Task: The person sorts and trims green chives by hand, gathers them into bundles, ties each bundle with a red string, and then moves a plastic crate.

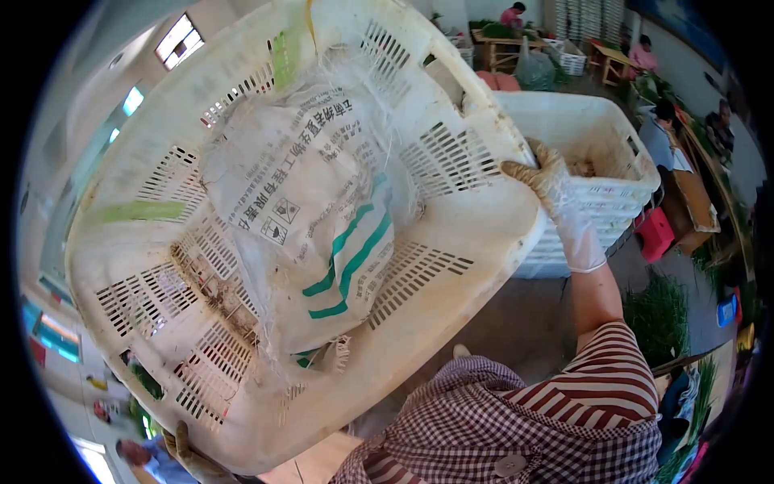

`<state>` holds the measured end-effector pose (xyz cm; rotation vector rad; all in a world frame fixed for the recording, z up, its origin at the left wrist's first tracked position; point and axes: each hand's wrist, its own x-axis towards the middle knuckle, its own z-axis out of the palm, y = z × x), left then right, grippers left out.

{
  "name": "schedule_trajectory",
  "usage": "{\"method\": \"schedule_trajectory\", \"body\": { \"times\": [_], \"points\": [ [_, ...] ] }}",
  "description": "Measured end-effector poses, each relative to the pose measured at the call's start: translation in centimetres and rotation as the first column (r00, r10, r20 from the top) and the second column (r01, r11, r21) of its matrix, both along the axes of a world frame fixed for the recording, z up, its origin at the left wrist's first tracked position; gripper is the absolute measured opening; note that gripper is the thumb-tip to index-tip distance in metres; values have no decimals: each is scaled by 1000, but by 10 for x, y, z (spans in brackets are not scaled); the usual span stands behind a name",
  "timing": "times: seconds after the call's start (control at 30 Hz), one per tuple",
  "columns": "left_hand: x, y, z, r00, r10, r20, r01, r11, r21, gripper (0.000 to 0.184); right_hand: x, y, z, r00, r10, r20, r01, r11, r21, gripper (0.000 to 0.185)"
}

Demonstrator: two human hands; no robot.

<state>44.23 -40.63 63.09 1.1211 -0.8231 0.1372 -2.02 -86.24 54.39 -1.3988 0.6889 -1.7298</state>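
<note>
A large white plastic basket [419, 339] with slotted walls is held up and tilted in front of me. Inside it lies a crumpled white woven sack [282, 177] with dark printing and green stripes. My right hand [552, 185], in a soiled glove with a clear plastic cuff, grips the basket's right rim. At the lower left rim, my left hand [193, 460] is closed on the basket's edge, mostly hidden behind it. Dirt and plant bits cling to the basket's inner slots.
Behind my right hand stands a stack of white baskets [588, 109]. A pink stool [655, 234], green plant bundles [657, 315] and a blue box [727, 310] are at the right. Several people sit at tables beyond; another person [149, 458] is at the lower left.
</note>
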Motion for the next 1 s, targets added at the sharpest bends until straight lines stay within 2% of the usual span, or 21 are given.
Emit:
{"method": "schedule_trajectory", "body": {
  "times": [0.1,0.2,0.23,0.27,0.33,0.37,0.4,0.43,0.5,0.6,0.63,0.7,0.73,0.77,0.8,0.83,0.87,0.9,0.93,0.97,1.0],
  "points": [
    [-28,-23,21,997,-52,-63,61,989,138,53,-9,-20,3,994,-109,-29,110,994,24,50],
    [-5,-19,40,986,158,-49,-149,977,152,58,-11,-26,6,991,-130,-20,131,989,72,49],
    [-8,-19,32,987,158,-2,-157,982,105,59,-17,-13,12,990,-103,99,106,994,-20,47],
    [-26,-22,30,986,161,47,-164,985,58,59,-33,-4,7,988,-130,79,135,989,-64,47],
    [-40,-2,15,990,136,-23,-137,989,-48,50,-64,49,-4,962,-247,113,256,964,-70,52],
    [-44,4,7,998,67,-21,-69,990,-123,50,-73,88,-3,948,-266,176,279,959,-57,52],
    [-49,4,3,1000,-2,-9,0,981,-196,50,-93,99,-11,953,-276,125,289,951,-106,54],
    [-64,3,2,999,-25,34,30,983,-183,48,-99,100,-14,953,-250,171,271,956,-110,56],
    [-78,-5,3,992,-107,67,117,977,-176,46,-118,64,-19,963,-230,139,253,950,-181,54],
    [-53,-10,7,956,-269,119,283,952,-120,43,-127,50,-18,976,-143,164,187,935,-301,50],
    [-58,-11,4,942,-314,118,328,936,-128,41,-142,31,-16,975,-167,145,201,943,-267,49],
    [-70,-15,4,931,-348,113,362,918,-159,34,-143,3,-4,985,-131,114,163,926,-341,49],
    [-62,-23,14,897,-437,69,442,891,-107,33,-142,-9,-6,986,-139,92,162,927,-338,49],
    [-53,-28,19,914,-405,34,406,912,-60,32,-139,-35,-8,990,-122,64,135,957,-257,49],
    [-52,-28,11,929,-370,2,370,929,-11,32,-114,-10,-11,991,-130,39,136,950,-281,48],
    [-66,-28,-26,937,-348,31,348,923,-165,31,-120,-32,51,991,-103,-84,64,925,-374,45],
    [-81,-26,-67,945,-323,55,323,892,-315,30,-115,-32,112,968,-205,-147,96,838,-537,46],
    [-86,-31,-96,952,-297,73,296,838,-458,29,-95,-29,183,898,-386,-210,154,724,-673,46],
    [-70,-33,-96,976,-211,57,217,902,-373,29,-67,-24,172,715,-626,-311,269,656,-705,46],
    [-50,-32,-95,991,-120,57,131,952,-278,29,-36,-42,159,759,-594,-266,230,627,-745,46],
    [-31,-28,-99,997,-27,68,39,983,-182,29,-17,-59,157,492,-797,-351,257,518,-816,46]
  ]
}}
